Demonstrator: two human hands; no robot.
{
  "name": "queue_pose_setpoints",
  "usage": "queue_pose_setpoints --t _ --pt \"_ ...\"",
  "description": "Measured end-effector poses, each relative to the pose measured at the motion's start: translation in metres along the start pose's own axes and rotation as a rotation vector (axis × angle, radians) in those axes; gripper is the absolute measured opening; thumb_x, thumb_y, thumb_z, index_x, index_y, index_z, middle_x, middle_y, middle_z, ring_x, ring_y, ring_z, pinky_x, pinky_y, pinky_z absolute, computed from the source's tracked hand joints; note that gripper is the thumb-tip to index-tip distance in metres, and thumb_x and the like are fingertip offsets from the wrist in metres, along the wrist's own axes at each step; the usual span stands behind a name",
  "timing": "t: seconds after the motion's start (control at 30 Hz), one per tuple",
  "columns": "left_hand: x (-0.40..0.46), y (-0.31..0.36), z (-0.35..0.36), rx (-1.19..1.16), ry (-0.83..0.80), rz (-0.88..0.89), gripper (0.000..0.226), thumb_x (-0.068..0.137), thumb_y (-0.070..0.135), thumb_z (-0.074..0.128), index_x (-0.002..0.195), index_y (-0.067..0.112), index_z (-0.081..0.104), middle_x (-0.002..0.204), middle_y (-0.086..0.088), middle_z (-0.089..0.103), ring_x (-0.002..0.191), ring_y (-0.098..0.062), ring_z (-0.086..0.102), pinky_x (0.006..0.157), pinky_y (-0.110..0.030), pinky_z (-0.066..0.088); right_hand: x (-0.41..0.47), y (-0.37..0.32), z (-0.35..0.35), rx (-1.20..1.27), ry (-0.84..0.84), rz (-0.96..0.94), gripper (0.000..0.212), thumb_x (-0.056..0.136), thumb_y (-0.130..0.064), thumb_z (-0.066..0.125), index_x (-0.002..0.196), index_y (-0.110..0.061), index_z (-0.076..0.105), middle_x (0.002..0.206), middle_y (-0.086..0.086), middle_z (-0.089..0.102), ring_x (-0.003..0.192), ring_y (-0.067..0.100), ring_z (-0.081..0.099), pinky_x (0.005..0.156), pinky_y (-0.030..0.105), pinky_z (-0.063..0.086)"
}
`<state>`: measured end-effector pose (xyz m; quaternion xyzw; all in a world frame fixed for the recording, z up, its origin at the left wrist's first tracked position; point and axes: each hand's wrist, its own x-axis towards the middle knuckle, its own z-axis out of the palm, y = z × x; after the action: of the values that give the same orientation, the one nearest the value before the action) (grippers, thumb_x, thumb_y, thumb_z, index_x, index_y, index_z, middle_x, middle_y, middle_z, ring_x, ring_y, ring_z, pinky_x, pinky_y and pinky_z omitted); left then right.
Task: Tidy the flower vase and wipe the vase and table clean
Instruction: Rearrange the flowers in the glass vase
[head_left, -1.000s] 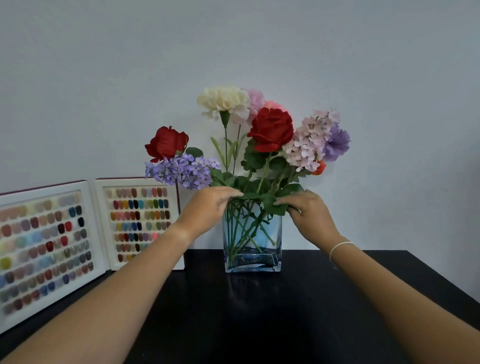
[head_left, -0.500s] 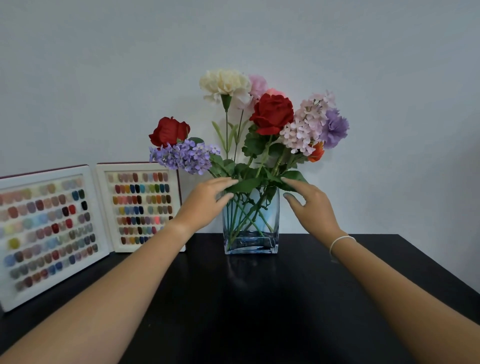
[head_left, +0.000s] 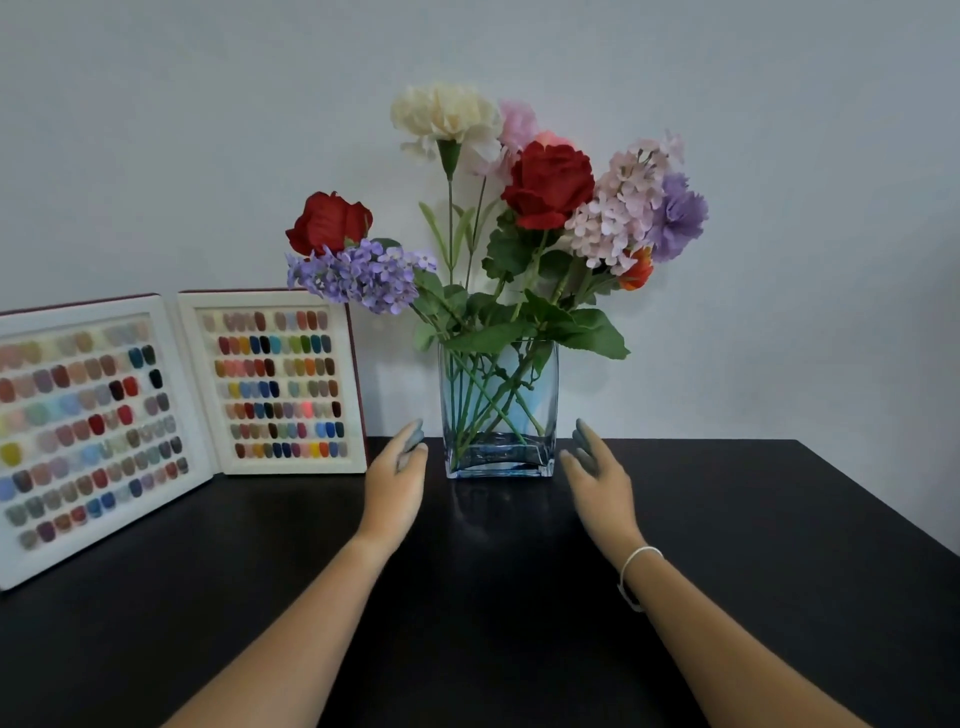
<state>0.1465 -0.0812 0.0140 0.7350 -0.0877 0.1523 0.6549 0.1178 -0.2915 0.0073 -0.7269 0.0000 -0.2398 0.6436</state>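
Note:
A square clear glass vase (head_left: 498, 457) with a bluish base stands at the back of the black table (head_left: 727, 545), against the wall. It holds a bunch of flowers (head_left: 545, 187): red roses, a cream bloom, pink and purple clusters, green leaves over the rim. My left hand (head_left: 396, 483) hovers just left of the vase's base, fingers apart, holding nothing. My right hand (head_left: 597, 483) is level with it on the vase's right, also open and empty. Neither hand touches the glass.
An open white display book of coloured nail samples (head_left: 171, 405) leans against the wall at the left, its right page close to the vase. A white band (head_left: 636, 566) circles my right wrist. The table's right edge runs diagonally at the far right.
Both hands have let go of the leaves at the vase's rim and dropped down to either side of its base. The view has tilted slightly.

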Motion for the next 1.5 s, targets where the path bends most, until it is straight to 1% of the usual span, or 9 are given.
queue_pose_setpoints --t 0.17,0.4,0.57,0.73,0.9,1.0,1.27,1.4,1.5 --pt "0.010 -0.019 0.016 -0.116 -0.034 -0.093 0.043 0.094 0.023 0.043 0.137 0.018 0.037 0.145 -0.005 0.039 0.132 -0.018 0.037 0.112 -0.043 0.027 0.017 0.011 0.012 0.026 -0.042 0.055 0.053 0.090 -0.020 0.053 0.138 -0.024 0.030 0.145 0.000 0.037 0.129 0.019 0.038 0.106 0.041 0.034" --pt "0.029 -0.028 0.028 -0.160 -0.148 -0.095 0.046 0.096 0.030 0.034 0.141 0.018 0.030 0.147 -0.003 0.038 0.135 -0.015 0.033 0.114 -0.042 0.023 0.027 0.021 0.021 0.063 -0.088 0.103 0.054 0.090 -0.015 0.052 0.139 -0.022 0.030 0.139 0.004 0.044 0.125 0.016 0.041 0.102 0.030 0.033" --pt "0.022 -0.020 0.027 -0.288 -0.173 -0.125 0.042 0.098 0.028 0.029 0.138 0.019 0.034 0.136 0.002 0.047 0.123 -0.011 0.045 0.106 -0.028 0.032 0.027 0.021 0.020 0.080 -0.113 0.117 0.053 0.088 -0.006 0.048 0.137 -0.022 0.035 0.136 0.003 0.049 0.122 0.015 0.044 0.105 0.034 0.035" --pt "0.006 -0.017 0.024 -0.306 -0.190 -0.115 0.037 0.097 0.030 0.028 0.132 0.027 0.040 0.122 0.014 0.053 0.117 -0.005 0.047 0.100 -0.023 0.036 0.033 0.024 0.015 0.112 -0.134 0.150 0.057 0.085 0.005 0.040 0.136 -0.018 0.036 0.136 0.007 0.048 0.123 0.020 0.045 0.105 0.043 0.036" --pt "-0.008 -0.017 0.022 -0.336 -0.159 -0.138 0.043 0.096 0.032 0.032 0.136 0.017 0.038 0.132 0.005 0.048 0.124 -0.013 0.042 0.106 -0.031 0.033 0.040 0.032 0.011 0.127 -0.152 0.159 0.059 0.083 0.008 0.036 0.135 -0.020 0.037 0.137 0.004 0.047 0.112 0.020 0.051 0.083 0.027 0.036" --pt "-0.017 -0.017 0.023 -0.333 -0.149 -0.123 0.036 0.095 0.032 0.033 0.128 0.023 0.045 0.118 0.013 0.055 0.112 -0.006 0.049 0.097 -0.024 0.038 0.042 0.034 0.010 0.142 -0.160 0.164 0.060 0.082 0.008 0.035 0.136 -0.019 0.037 0.138 0.003 0.045 0.100 0.015 0.044 0.074 0.022 0.034" --pt "-0.025 -0.008 0.023 -0.311 -0.148 -0.119 0.041 0.096 0.029 0.031 0.134 0.016 0.039 0.120 0.010 0.052 0.117 -0.010 0.046 0.101 -0.027 0.035 0.032 0.027 0.008 0.080 -0.157 0.129 0.057 0.085 0.004 0.038 0.137 -0.019 0.034 0.139 0.004 0.043 0.126 0.021 0.041 0.105 0.041 0.035" --pt "-0.037 0.000 0.021 -0.237 -0.155 -0.099 0.035 0.096 0.027 0.034 0.128 0.023 0.046 0.117 0.015 0.052 0.117 -0.009 0.046 0.099 -0.025 0.036 0.011 0.017 0.002 0.034 -0.152 0.076 0.053 0.088 0.001 0.044 0.136 -0.019 0.034 0.137 0.003 0.044 0.127 0.018 0.040 0.100 0.028 0.035" --pt "-0.055 0.005 0.018 -0.160 -0.176 -0.097 0.040 0.096 0.027 0.034 0.135 0.017 0.040 0.129 0.007 0.045 0.127 -0.014 0.041 0.108 -0.035 0.032 -0.011 0.010 -0.004 -0.011 -0.148 0.033 0.052 0.088 -0.001 0.047 0.136 -0.019 0.035 0.137 0.000 0.045 0.126 0.016 0.040 0.098 0.024 0.033"
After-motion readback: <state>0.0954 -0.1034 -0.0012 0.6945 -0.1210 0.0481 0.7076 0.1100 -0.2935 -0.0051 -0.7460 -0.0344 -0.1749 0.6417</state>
